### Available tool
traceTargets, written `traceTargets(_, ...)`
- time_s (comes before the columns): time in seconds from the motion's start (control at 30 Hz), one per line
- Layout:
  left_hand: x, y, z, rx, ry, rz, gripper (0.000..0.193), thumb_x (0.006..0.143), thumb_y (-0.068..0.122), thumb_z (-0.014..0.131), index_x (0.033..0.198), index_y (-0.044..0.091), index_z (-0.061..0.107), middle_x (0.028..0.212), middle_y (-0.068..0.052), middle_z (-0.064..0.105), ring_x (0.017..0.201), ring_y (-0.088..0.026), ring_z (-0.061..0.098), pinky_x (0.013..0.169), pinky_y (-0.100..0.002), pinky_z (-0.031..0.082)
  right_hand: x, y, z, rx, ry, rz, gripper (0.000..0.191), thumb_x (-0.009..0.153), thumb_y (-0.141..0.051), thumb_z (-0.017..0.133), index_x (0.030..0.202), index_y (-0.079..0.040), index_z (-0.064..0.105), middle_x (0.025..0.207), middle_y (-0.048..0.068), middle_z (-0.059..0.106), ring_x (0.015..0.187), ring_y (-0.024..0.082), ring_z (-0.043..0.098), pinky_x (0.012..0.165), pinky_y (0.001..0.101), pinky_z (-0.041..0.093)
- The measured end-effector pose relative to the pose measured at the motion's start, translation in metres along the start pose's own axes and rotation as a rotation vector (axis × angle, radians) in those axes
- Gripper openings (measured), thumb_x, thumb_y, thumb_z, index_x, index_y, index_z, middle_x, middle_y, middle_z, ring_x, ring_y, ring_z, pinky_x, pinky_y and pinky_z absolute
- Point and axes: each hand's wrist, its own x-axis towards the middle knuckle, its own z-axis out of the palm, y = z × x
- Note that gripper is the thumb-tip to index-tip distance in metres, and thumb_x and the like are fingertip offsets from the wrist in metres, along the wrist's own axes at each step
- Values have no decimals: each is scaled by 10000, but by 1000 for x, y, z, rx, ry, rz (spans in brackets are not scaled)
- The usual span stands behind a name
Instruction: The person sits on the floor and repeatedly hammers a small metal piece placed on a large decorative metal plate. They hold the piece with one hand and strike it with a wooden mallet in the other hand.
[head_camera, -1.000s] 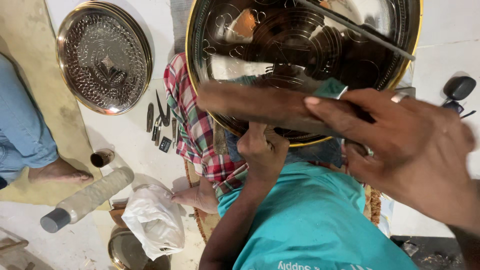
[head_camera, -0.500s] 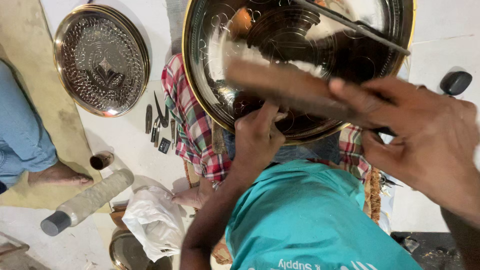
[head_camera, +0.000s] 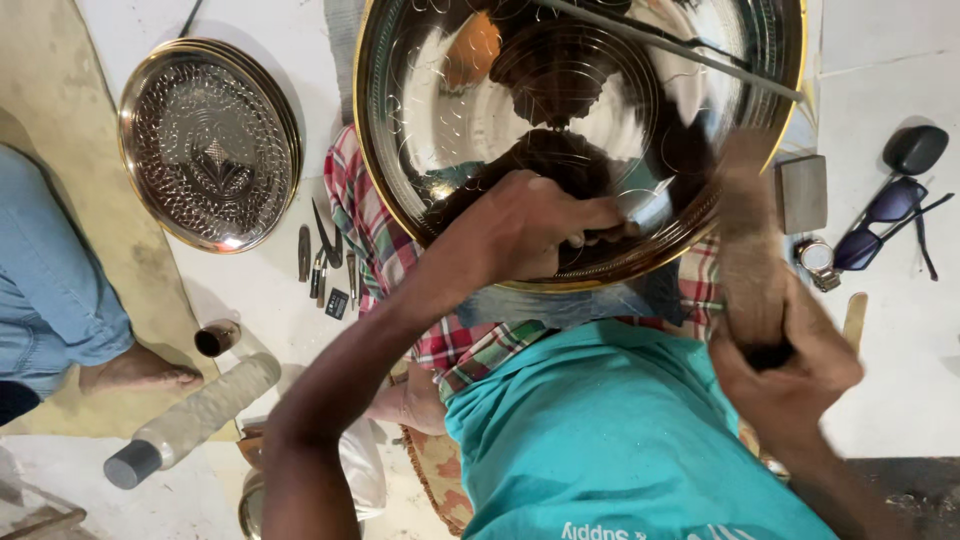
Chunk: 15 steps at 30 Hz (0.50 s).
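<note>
**My mallet is up beside the big plate**

My left hand (head_camera: 530, 225) rests on the near rim of the big shiny plate (head_camera: 480, 120). My fingers curl in over the edge. They seem to pinch a small tool, but I cannot see it well. The plate sits on my lap, on the checked cloth (head_camera: 375, 235).

My right hand (head_camera: 785, 365) is shut tight around a wooden mallet (head_camera: 745, 235). The mallet stands up from my fist. Its long side points away from me, along the right edge of the plate. Its head is blurry and sits just by the rim. My left hand is to the left of it, and closer to the plate's middle.

A second ago the mallet lay sideways, across the front of the plate and over my left hand. Now it points straight ahead, off to the right. My right hand has dropped lower and nearer to my chest. My left hand has stayed on the rim.

A patterned plate (head_camera: 210, 145) lies on the floor to my left, with small tools (head_camera: 325, 265) next to it.
</note>
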Motion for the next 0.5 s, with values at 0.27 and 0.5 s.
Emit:
traceTargets(0.27, 18, -20, -4, -30, -31, 361, 468, 862, -46, 678, 1260, 200, 671, 781, -74, 694, 638, -229, 648, 581, -392, 498, -57, 15, 24, -94, 45, 189, 677, 727, 37, 734, 1396, 73, 640, 1202, 220, 692, 974, 180, 678, 877, 276, 525)
traceTargets(0.5, 18, -34, 1, -70, -37, 467, 542, 788, -97, 655, 1252, 180, 688, 703, -41, 612, 628, -193, 595, 546, -360, 445, -90, 29, 28, 24, 187, 333, 554, 815, 1, 791, 1337, 112, 641, 1059, 146, 705, 914, 129, 664, 829, 223, 533)
